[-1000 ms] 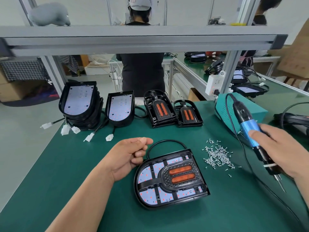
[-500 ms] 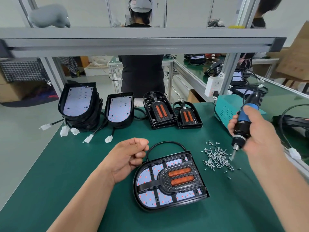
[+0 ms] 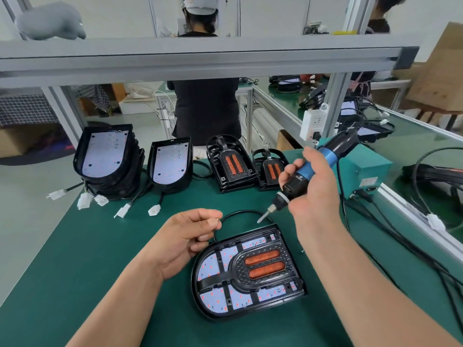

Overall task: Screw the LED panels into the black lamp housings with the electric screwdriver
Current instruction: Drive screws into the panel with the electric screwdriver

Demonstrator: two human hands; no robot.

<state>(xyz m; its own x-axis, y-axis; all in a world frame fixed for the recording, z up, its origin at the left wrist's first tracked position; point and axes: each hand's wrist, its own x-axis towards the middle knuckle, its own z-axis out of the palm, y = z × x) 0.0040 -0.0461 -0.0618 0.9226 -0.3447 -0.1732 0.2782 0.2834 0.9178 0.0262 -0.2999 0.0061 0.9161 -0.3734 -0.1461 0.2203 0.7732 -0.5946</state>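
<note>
1. The green tabletop (image 3: 75,259) carries the black lamp housing (image 3: 238,314), which lies flat between both forearms, just below the hands.
2. A white LED panel (image 3: 213,300) sits inside the housing.
3. The right hand (image 3: 313,191) grips the electric screwdriver (image 3: 328,156), its tip slanting above the housing's far edge.
4. The left hand (image 3: 183,239) pinches a tiny screw (image 3: 217,219) near that tip.

Green bench mat (image 3: 75,246) everywhere, with a fat grey aluminium beam (image 3: 200,56) running straight across at 12 o'clock. Some grey stuffed thing (image 3: 50,21) sits on top of it, up around 10. Behind the beam at 12 a person in a black top (image 3: 205,108) stands back to us, pale cap (image 3: 200,5) on. There's a teal box (image 3: 368,169) on the bench at 3 o'clock, and a white socket block (image 3: 312,123) on the post just above it. A big brown board (image 3: 441,71) is tilted at 2, and a cardboard box (image 3: 20,141) is on the floor at 9.
</note>
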